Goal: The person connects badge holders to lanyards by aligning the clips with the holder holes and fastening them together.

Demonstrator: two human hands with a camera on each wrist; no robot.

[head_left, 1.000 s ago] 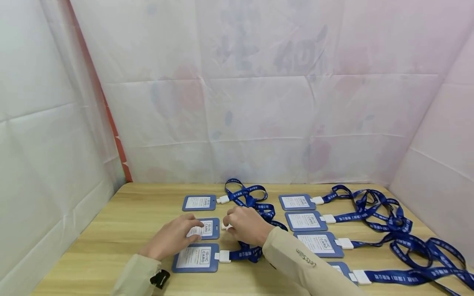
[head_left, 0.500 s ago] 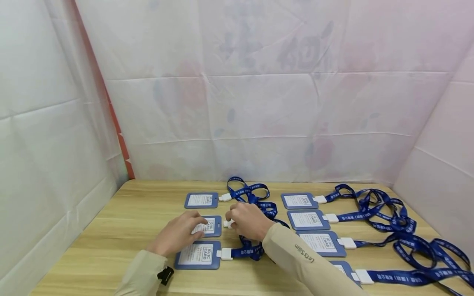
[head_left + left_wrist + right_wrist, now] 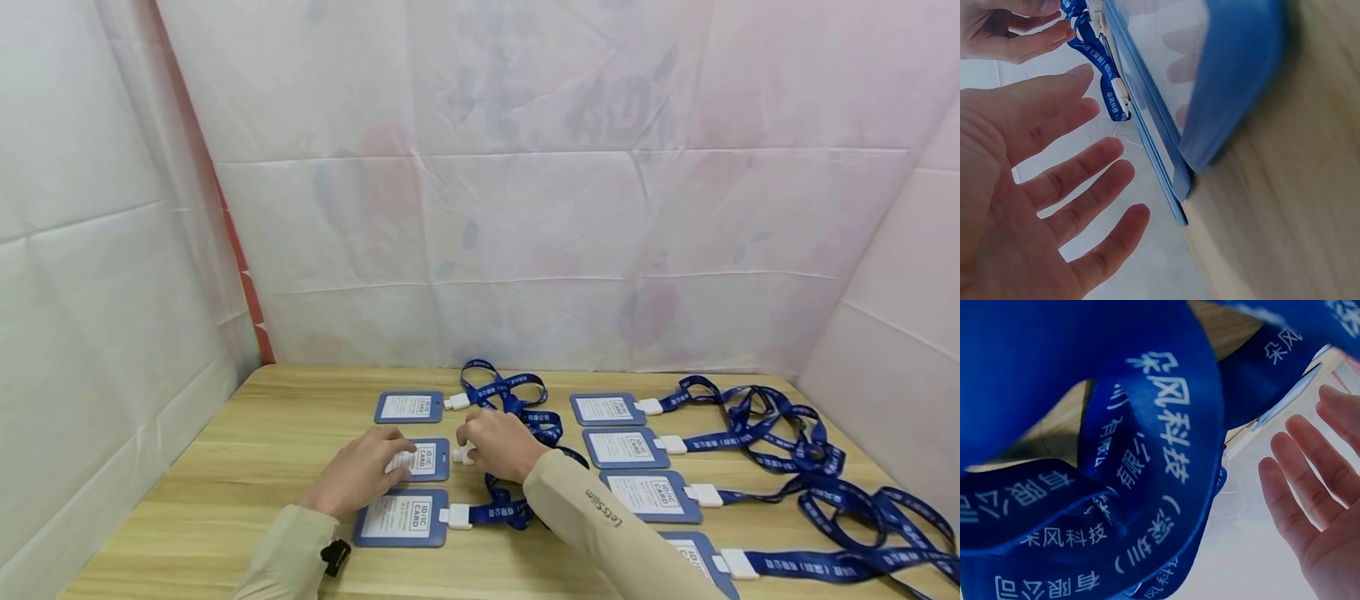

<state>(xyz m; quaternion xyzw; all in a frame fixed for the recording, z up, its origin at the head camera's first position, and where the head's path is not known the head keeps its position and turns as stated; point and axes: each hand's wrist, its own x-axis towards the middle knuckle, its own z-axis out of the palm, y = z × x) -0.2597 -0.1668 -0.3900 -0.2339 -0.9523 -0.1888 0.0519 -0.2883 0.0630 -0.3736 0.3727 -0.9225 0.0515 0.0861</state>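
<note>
Between a far badge [image 3: 409,407] and a near badge [image 3: 403,518], the middle badge [image 3: 427,460] lies lengthwise left-right, slotted end rightward, a slim gap from a white clip [image 3: 461,455], the left hand [image 3: 358,471] loosely spread, gripping nothing, at its left, the right hand [image 3: 500,446] at the clip, grip unclear, tabletop [image 3: 217,467] stretching left.

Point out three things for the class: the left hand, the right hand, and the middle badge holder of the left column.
Left hand [image 3: 362,468]: head view, back of the hand.
Right hand [image 3: 500,443]: head view, back of the hand.
Middle badge holder [image 3: 427,460]: head view, printed insert.
</note>
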